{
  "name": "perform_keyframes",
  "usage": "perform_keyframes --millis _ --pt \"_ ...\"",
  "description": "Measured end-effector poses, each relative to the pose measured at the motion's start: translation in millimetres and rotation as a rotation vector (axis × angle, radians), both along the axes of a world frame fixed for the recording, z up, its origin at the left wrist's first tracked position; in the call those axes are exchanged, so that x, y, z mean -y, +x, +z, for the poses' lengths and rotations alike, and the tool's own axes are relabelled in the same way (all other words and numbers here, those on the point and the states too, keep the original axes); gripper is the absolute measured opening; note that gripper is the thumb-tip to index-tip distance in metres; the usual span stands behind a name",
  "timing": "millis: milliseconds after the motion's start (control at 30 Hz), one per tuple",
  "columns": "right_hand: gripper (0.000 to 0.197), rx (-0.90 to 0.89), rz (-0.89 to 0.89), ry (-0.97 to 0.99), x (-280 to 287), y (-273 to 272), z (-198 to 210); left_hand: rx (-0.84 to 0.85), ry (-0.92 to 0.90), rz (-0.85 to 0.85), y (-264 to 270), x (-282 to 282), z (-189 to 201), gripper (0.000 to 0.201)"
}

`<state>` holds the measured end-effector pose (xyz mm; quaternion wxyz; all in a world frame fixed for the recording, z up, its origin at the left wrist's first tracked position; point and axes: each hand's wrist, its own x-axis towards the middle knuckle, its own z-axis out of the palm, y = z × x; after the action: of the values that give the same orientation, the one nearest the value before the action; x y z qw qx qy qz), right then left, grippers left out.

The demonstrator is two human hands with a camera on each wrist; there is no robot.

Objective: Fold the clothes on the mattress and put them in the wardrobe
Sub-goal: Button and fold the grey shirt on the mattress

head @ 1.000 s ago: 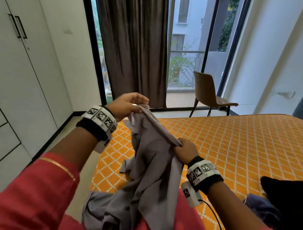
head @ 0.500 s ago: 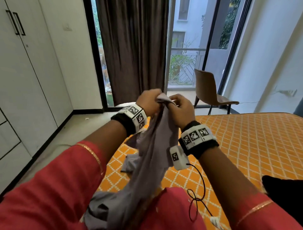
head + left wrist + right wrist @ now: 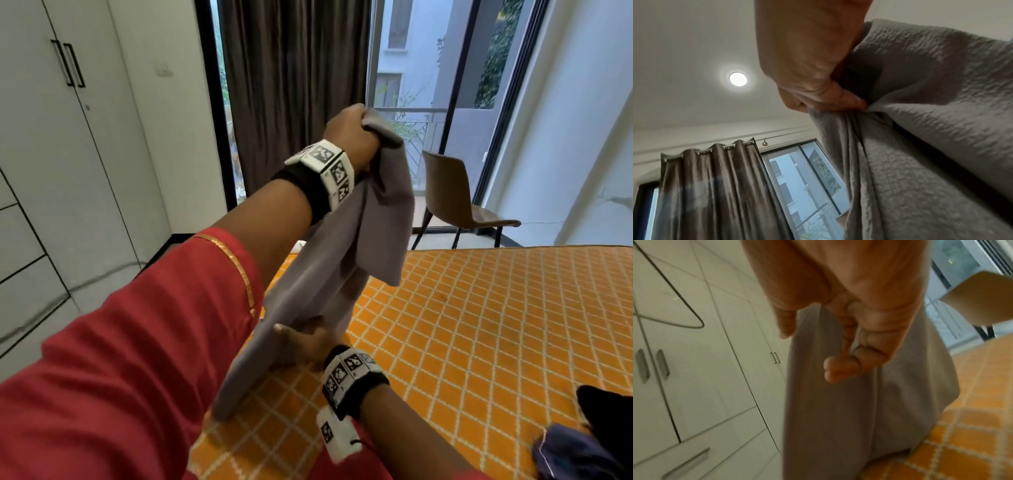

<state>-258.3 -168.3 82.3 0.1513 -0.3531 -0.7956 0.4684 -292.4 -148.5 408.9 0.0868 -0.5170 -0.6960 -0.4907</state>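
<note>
1. Grey garment (image 3: 346, 246): plain, soft cloth; bunched at its top inside the raised left hand (image 3: 349, 132); hanging doubled, its lower edge pinched by the right hand (image 3: 308, 341) below.
2. Orange mattress (image 3: 496, 325): white lattice pattern; beneath both hands.
3. White wardrobe (image 3: 51, 154): doors closed; beyond the left arm.

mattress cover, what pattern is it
Orange with a white diamond lattice on the mattress cover; clearest in the head view.

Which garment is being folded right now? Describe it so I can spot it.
Over the near-left corner of the orange mattress hangs a grey garment, stretched between both hands. The left hand grips its top, the right hand its lower part; the dark clothes lie apart, unheld.
</note>
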Motion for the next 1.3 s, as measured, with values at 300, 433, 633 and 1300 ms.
perform_keyframes --millis 300,433,633,1300 --pt "0.04 -0.222 -0.112 -0.488 -61 66 45 0.386 0.162 -0.099 -60 37 5 0.021" --pt "0.03 -0.253 -0.428 -0.059 -127 175 83 0.49 0.075 0.052 -113 85 -21 0.04" --pt "0.019 -0.481 -0.577 0.253 -164 264 132 0.716 0.095 -0.034 -127 132 -121 0.025" --pt "0.017 0.466 -0.382 0.129 -233 169 -107 1.34 -0.005 0.248 -128 120 -364 0.02"
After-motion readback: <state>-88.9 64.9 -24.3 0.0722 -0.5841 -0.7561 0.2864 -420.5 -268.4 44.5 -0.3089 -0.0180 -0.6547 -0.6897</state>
